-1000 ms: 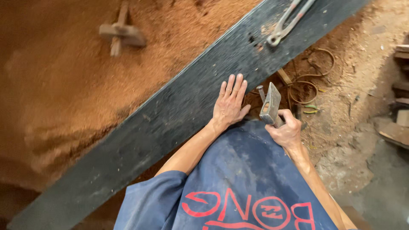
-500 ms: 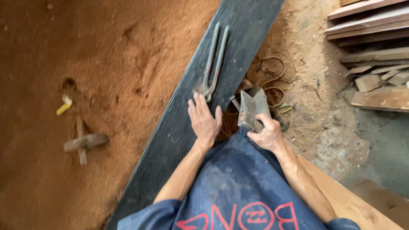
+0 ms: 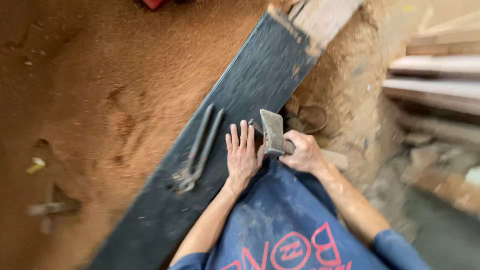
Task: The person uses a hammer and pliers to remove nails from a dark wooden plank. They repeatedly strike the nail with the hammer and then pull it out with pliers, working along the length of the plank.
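A long dark plank (image 3: 250, 85) runs diagonally across a sawdust-covered floor. My left hand (image 3: 242, 156) lies flat on its near edge, fingers spread. My right hand (image 3: 301, 153) grips a hammer (image 3: 273, 132) by its handle, with the metal head raised just right of my left hand's fingertips. Metal pincers (image 3: 200, 150) lie on the plank a little to the left of my left hand. My blue shirt with red lettering fills the bottom of the view.
Reddish sawdust (image 3: 90, 100) covers the floor at left, with a small yellow scrap (image 3: 36, 164) and a blurred wooden piece (image 3: 47, 207) on it. Stacked pale boards (image 3: 435, 70) lie at right. A loop of wire (image 3: 312, 117) rests beyond the plank.
The view has swung, so the plank looks turned and closer. My left hand stays flat on the plank. The hammer in my right hand now stands closer to the left hand.
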